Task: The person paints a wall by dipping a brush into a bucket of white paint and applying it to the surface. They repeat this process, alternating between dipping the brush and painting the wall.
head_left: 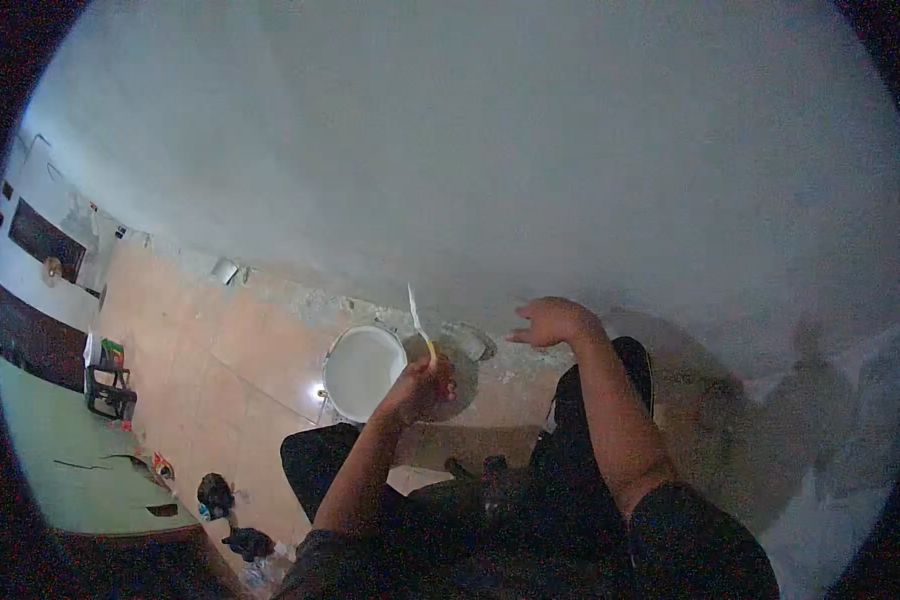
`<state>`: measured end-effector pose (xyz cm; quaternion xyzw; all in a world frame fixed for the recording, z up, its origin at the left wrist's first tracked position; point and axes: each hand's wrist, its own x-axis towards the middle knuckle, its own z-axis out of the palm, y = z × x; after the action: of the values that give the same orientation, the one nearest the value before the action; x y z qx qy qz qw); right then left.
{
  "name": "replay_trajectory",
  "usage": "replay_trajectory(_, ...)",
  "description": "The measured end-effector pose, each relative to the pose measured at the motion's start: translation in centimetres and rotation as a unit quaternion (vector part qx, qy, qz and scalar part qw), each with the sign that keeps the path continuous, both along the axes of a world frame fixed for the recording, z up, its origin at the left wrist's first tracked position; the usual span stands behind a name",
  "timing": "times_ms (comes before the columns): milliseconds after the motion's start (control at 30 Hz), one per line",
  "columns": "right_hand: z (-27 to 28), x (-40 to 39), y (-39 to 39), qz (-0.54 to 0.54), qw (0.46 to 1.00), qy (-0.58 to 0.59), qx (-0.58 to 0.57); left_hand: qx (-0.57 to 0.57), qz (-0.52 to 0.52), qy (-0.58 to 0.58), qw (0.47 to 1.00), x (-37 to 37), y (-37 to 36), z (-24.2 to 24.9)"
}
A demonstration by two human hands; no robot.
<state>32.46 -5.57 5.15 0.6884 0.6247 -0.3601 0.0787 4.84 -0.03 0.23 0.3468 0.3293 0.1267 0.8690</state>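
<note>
My left hand (417, 388) is closed round the yellowish handle of a tool with a narrow pale blade (416, 310), which points up toward the wall. Just left of that hand stands a round bucket (365, 372) with a pale inside; what it holds is hard to make out. My right hand (553, 323) is raised near the foot of the wall, its fingers apart and nothing in them. A reddish object, too dim to name, shows beside my left hand.
A large grey wall (490, 150) rises in front, with rubble along its base. A small bright light (321, 394) is beside the bucket. At the left are a dark chair (108, 392), black bags (215, 495) and dark doorways. My knees flank the bucket area.
</note>
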Motion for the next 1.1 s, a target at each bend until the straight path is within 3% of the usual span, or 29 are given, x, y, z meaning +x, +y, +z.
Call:
replay_trajectory(167, 0.0, 1.4, -0.4, -0.02, 0.998, 0.012, 0.064, 0.009, 0.007, 0.006, 1.0, 1.2, 0.5, -3.2)
replay_trajectory(233, 1.2, 1.0, -0.4, -0.08, 0.991, 0.1, -0.023, 0.093, -0.048, 0.067, 0.992, 1.4, 1.5, -4.7)
replay_trajectory(367, 0.7, 1.5, -0.5, -0.125, 0.981, 0.143, -0.027, 0.032, -0.041, 0.025, 0.998, 2.7, 2.4, -6.6)
replay_trajectory(467, 0.5, 1.7, -0.2, -0.12, 0.979, 0.155, -0.062, 0.024, 0.024, 0.025, 0.999, 3.7, 1.7, -8.0)
replay_trajectory(533, 0.4, 1.8, -0.2, -0.146, 0.979, 0.14, -0.039, 0.135, -0.019, -0.017, 0.991, 3.7, 1.4, -9.5)
replay_trajectory(600, 0.1, 2.0, 0.1, -0.128, 0.978, 0.152, -0.055, 0.109, 0.01, 0.042, 0.993, 4.0, 0.8, -11.0)
replay_trajectory(667, 0.3, 1.9, 0.2, -0.141, 0.978, 0.148, -0.05, 0.17, -0.045, 0.068, 0.982, 3.7, 0.6, -12.4)
replay_trajectory(700, 1.1, 1.7, 0.5, -0.125, 0.981, 0.131, -0.071, 0.165, 0.014, 0.107, 0.98, 4.3, 0.0, -14.1)
replay_trajectory(833, 0.9, 1.4, 0.2, -0.157, 0.975, 0.137, -0.083, 0.207, 0.03, 0.086, 0.974, 4.5, -0.2, -18.5)
replay_trajectory(900, 0.6, 1.6, 0.5, -0.135, 0.979, 0.127, -0.085, 0.038, 0.054, 0.0, 0.998, 4.8, 1.2, -23.7)
replay_trajectory(933, 0.7, 1.5, 0.5, -0.136, 0.979, 0.124, -0.089, 0.033, 0.054, -0.003, 0.998, 5.6, 0.8, -21.6)
replay_trajectory(967, 0.7, 1.3, 0.4, -0.143, 0.977, 0.124, -0.097, 0.176, 0.054, 0.094, 0.978, 6.4, 0.3, -19.7)
replay_trajectory(1033, 0.3, 1.4, 0.2, -0.153, 0.975, 0.125, -0.106, 0.313, 0.047, 0.188, 0.93, 7.9, 0.3, -19.8)
replay_trajectory(1100, -0.3, 1.6, 0.2, -0.132, 0.981, 0.122, -0.072, 0.206, 0.142, 0.11, 0.962, 9.5, 1.1, -22.3)
